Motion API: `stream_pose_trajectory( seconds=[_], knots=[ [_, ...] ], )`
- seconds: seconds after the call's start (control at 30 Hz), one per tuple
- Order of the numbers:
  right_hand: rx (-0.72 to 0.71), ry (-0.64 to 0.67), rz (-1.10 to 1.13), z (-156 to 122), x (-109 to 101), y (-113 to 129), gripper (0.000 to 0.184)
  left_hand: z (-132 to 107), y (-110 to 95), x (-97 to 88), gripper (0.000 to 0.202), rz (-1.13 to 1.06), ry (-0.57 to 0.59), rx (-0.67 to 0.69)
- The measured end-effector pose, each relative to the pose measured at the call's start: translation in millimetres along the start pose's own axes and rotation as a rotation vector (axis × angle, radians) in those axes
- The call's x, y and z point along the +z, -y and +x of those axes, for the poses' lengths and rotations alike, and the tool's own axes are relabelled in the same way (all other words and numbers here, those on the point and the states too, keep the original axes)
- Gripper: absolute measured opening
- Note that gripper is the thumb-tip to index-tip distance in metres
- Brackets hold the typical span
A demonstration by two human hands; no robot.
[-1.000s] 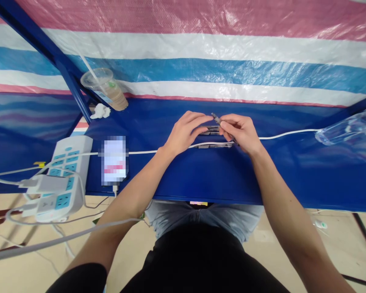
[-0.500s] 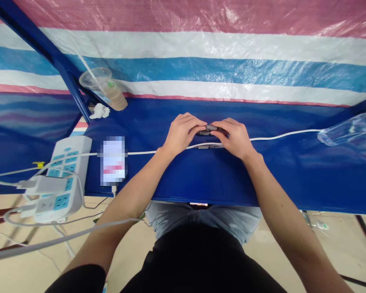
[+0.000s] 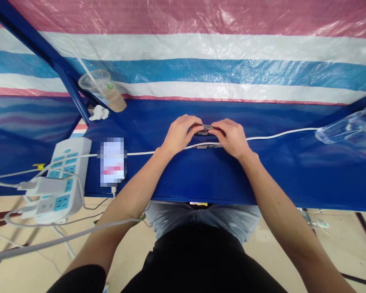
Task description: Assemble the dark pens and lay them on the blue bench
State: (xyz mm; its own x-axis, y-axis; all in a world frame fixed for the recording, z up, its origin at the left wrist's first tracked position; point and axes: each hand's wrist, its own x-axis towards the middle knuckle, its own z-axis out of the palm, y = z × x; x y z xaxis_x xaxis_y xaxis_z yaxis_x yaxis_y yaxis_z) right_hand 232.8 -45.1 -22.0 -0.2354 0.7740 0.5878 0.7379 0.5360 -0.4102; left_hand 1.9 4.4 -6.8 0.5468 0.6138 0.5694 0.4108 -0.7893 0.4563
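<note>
Between my two hands is a slim dark grey piece (image 3: 206, 127), its ends partly covered by the fingers; its exact kind cannot be made out. My left hand (image 3: 180, 134) pinches its left end with thumb and fingertips. On the other end, my right hand (image 3: 231, 136) has its fingers closed in a similar pinch. Just nearer to me, a second slim dark grey piece (image 3: 203, 147) lies on the blue tabletop (image 3: 201, 179), partly under a white cable (image 3: 271, 137). That cable runs across the table and passes below both hands.
At left, a white power strip (image 3: 82, 158) holds several plugs and cables, beside a phone (image 3: 112, 162) with a blurred screen. A plastic cup with a straw (image 3: 114, 97) and crumpled tissue (image 3: 99, 112) stand behind. A clear bottle (image 3: 338, 130) lies at right; striped sheeting (image 3: 201, 44) hangs behind.
My left fingertips have drawn slightly left along the grey piece, and my right hand has shifted a little left. The piece now looks flatter and more of its middle shows.
</note>
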Motion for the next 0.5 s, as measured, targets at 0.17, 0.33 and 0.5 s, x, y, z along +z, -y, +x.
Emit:
stream_pose_trajectory(
  seconds=[0.17, 0.33, 0.5],
  knots=[
    [-0.012, 0.006, 0.023, -1.2, 4.4, -1.9, 0.029, 0.3, 2.7, 0.0, 0.035, 0.01, -0.003, 0.017],
    [0.0, 0.009, 0.063, -1.0, 4.4, -0.7, 0.03, 0.7, 6.0, -0.2, 0.044, 0.013, 0.019, 0.017],
    [0.026, 0.011, 0.082, -0.6, 2.8, 0.6, 0.023, 0.8, 8.0, -0.5, 0.051, 0.042, 0.024, 0.009]
  ],
)
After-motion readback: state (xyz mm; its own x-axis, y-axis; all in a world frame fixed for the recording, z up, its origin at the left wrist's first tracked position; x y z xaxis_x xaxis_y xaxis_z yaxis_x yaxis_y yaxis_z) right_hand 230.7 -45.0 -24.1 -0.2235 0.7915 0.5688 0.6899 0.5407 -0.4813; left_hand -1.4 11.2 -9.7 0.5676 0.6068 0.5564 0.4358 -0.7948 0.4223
